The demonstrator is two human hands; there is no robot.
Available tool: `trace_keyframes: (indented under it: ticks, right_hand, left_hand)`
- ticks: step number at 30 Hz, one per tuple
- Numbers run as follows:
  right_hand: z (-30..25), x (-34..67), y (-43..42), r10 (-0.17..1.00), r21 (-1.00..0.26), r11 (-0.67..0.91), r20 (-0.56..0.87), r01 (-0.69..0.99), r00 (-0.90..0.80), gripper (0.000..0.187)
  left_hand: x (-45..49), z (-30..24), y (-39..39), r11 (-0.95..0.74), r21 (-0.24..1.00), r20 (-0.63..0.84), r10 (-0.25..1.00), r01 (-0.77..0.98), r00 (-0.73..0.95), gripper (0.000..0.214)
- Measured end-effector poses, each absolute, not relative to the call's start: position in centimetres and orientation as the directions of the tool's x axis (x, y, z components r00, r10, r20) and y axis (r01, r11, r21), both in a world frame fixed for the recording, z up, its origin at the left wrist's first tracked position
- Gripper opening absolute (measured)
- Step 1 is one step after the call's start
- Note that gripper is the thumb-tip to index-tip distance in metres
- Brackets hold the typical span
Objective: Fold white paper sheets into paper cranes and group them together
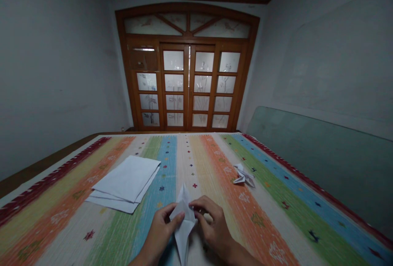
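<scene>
A folded sheet of white paper point(183, 233), long and diamond-shaped with pointed ends, is held up just above the cloth at the bottom centre. My left hand point(162, 227) grips its left edge, thumb lying across the front face. On the other side my right hand point(215, 225) pinches the right edge between thumb and fingers. The paper's lower tip runs down to the bottom of the view. A finished-looking folded paper figure point(244, 176) lies on the cloth to the right, and a small stack of white paper sheets point(127, 180) lies to the left.
A striped, colourful tablecloth point(211, 167) covers the table. Along the right side stands a pale green padded backrest or panel point(307, 151). Wooden doors with glass panes point(187, 85) close off the far wall, between pale side walls.
</scene>
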State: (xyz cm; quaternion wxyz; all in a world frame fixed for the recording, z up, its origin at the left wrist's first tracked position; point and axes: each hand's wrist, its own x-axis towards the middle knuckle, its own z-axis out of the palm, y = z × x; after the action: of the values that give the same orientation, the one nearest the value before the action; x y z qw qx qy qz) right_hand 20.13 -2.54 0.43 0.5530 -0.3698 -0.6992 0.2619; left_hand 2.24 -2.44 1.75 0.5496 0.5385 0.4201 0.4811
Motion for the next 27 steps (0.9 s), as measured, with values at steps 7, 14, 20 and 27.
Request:
trace_keyframes:
  ticks: [7, 14, 20, 27]
  right_hand:
    - [-0.2, 20.7, -1.9, 0.542, -0.402, 0.802, 0.801, 0.442, -0.253, 0.033]
    - [0.2, 21.0, -2.2, 0.363, -0.184, 0.840, 0.890, 0.511, -0.277, 0.018]
    - [1.4, 21.1, -2.9, 0.247, -0.016, 0.815, 0.914, 0.579, -0.322, 0.020]
    - [1.5, 21.0, -2.9, 0.289, 0.021, 0.795, 0.866, 0.606, -0.408, 0.022]
  left_hand:
    - [2.1, 1.9, -2.6, -0.101, 0.993, 0.090, 0.981, 0.054, 0.174, 0.049]
    - [2.2, 1.7, -2.5, -0.028, 0.998, 0.023, 0.994, 0.052, 0.104, 0.052]
    - [2.3, 1.5, -2.8, 0.031, 0.997, -0.029, 0.999, -0.067, 0.030, 0.051]
    - [2.0, 0.5, -2.2, 0.049, 0.974, -0.042, 0.998, -0.221, 0.037, 0.049]
